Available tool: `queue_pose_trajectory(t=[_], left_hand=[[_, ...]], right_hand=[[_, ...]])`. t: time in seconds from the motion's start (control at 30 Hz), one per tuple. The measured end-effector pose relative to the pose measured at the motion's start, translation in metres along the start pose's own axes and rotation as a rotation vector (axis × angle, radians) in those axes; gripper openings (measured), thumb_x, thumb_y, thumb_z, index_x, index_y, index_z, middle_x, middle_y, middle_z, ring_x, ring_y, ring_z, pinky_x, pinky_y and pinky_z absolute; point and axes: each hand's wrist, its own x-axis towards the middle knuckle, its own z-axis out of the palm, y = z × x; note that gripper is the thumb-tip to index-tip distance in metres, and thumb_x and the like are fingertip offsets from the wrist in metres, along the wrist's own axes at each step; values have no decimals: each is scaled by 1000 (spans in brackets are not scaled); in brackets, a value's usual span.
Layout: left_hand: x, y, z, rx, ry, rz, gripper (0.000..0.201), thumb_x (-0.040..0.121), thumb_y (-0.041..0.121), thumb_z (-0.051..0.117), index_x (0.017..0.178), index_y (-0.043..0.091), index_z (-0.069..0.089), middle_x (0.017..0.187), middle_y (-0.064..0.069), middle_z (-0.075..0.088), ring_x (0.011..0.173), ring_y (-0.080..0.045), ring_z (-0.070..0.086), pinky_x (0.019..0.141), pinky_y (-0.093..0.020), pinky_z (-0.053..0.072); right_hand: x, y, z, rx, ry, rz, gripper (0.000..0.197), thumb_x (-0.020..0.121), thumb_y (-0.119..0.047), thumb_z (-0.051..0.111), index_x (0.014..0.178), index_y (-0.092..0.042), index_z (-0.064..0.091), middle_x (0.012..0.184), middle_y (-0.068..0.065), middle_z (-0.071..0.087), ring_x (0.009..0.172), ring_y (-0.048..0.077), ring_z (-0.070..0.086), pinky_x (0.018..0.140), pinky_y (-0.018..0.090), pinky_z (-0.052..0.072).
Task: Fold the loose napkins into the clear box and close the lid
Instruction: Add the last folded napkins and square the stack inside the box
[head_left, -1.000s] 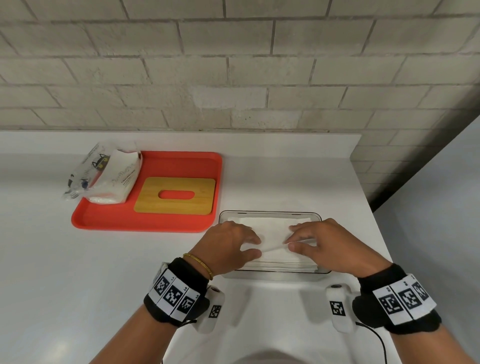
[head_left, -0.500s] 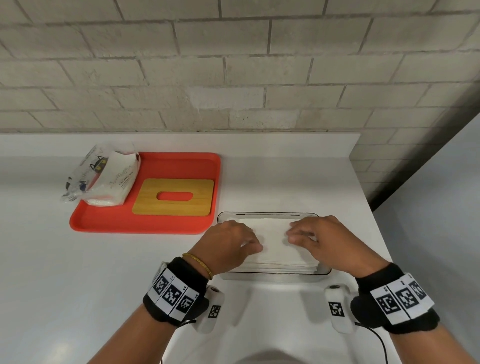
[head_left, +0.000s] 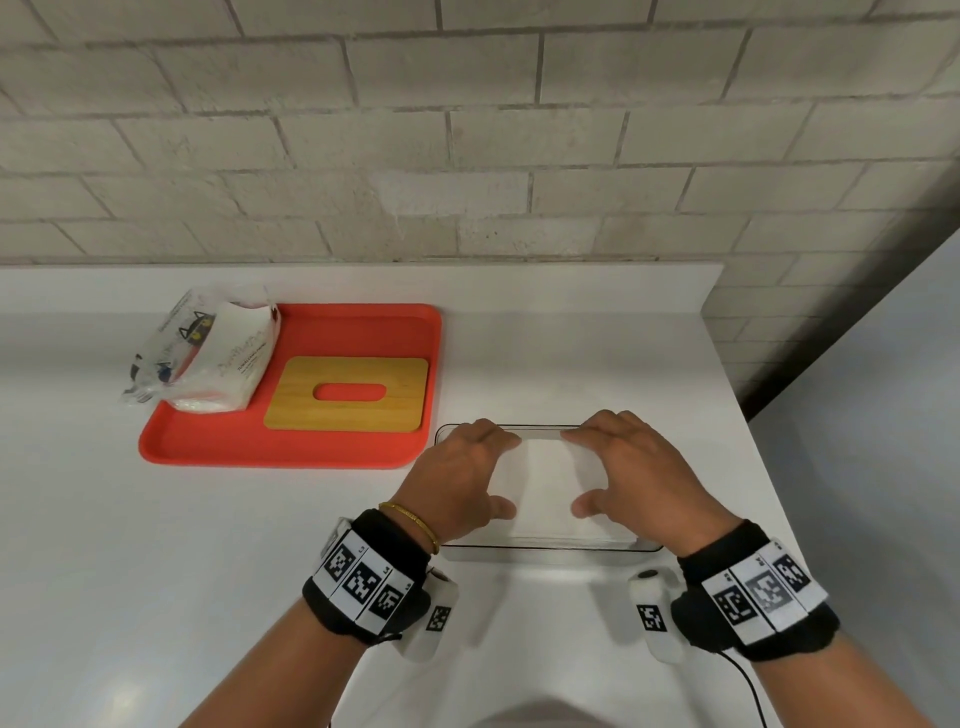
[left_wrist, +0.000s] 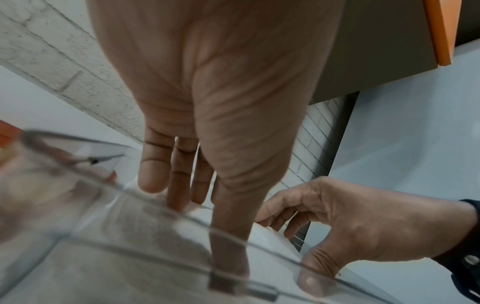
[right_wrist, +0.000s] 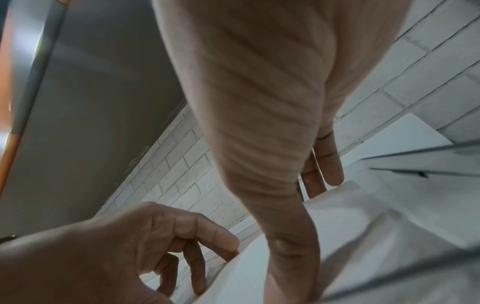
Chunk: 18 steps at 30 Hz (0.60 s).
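Observation:
The clear box (head_left: 644, 546) stands on the white counter in front of me, with a stack of white napkins (head_left: 545, 483) inside it. My left hand (head_left: 488, 475) lies spread over the left part of the stack. Its fingers reach the far edge and its thumb rests near the front. My right hand (head_left: 587, 473) mirrors it on the right part. In the left wrist view my left hand (left_wrist: 192, 205) points its straight fingers down inside the box wall (left_wrist: 130, 236). In the right wrist view my right hand (right_wrist: 306, 216) presses on the napkins (right_wrist: 363, 226). The wooden lid (head_left: 348, 387), with a slot in it, lies on the orange tray (head_left: 291, 447).
An opened plastic napkin pack (head_left: 208, 358) sits at the tray's left end. A brick wall rises behind the counter (head_left: 571, 353). The counter's right edge (head_left: 753, 457) runs close beside the box.
Both hands slid from the middle of the napkins and spread out: fingers now reach the far edge, thumbs the near side. The right hand no longer pinches a napkin fold.

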Motion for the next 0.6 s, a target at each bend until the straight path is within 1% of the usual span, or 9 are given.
queue_pose_trajectory(t=[0.17, 0.27, 0.33, 0.4, 0.5, 0.53, 0.6], left_hand=[[2, -1, -2, -12, 8, 0, 83, 79, 42, 85, 150, 29, 45, 143, 9, 47, 128, -15, 48, 100, -32, 48], [3, -2, -1, -31, 19, 5, 83, 76, 42, 86, 149, 29, 47, 139, 9, 48, 123, -15, 52, 97, -33, 49], [5, -2, -1, -50, 30, 8, 78, 79, 45, 84, 147, 32, 49, 137, 11, 49, 116, -15, 55, 93, -32, 50], [6, -1, -1, -57, 56, 15, 70, 83, 48, 79, 145, 35, 51, 133, 13, 50, 107, -15, 60, 88, -29, 49], [10, 3, -1, -55, 91, 24, 62, 87, 50, 75, 144, 35, 54, 133, 12, 53, 98, -14, 63, 82, -25, 45], [12, 4, -1, -52, 101, 24, 59, 88, 49, 73, 143, 35, 55, 133, 11, 53, 97, -15, 64, 82, -25, 44], [14, 5, -1, -46, 140, 30, 50, 91, 47, 71, 138, 33, 61, 130, 10, 56, 95, -16, 65, 79, -26, 45]], right_hand=[[1, -1, 0, -3, 25, -14, 84, 73, -45, 88, 148, -33, 51, 129, -15, 52, 120, 10, 44, 101, 23, 37], [1, 0, 1, 4, 48, -31, 79, 71, -45, 90, 142, -33, 58, 124, -14, 57, 116, 12, 47, 100, 24, 38], [2, 2, 2, 38, 91, -41, 66, 72, -46, 89, 132, -30, 66, 117, -12, 63, 111, 14, 52, 96, 26, 40], [3, 5, 4, 91, 188, -60, 46, 76, -44, 88, 116, -26, 75, 105, -9, 69, 102, 19, 58, 89, 29, 44], [4, 8, 10, 121, 335, -88, 16, 81, -32, 87, 94, -26, 80, 87, -9, 71, 85, 19, 60, 79, 32, 48], [5, 9, 11, 135, 365, -94, 11, 82, -30, 86, 90, -27, 80, 84, -9, 70, 82, 18, 59, 77, 30, 46], [3, 10, 9, 175, 386, -101, 8, 82, -29, 87, 87, -30, 80, 82, -11, 69, 80, 16, 57, 75, 28, 43]])
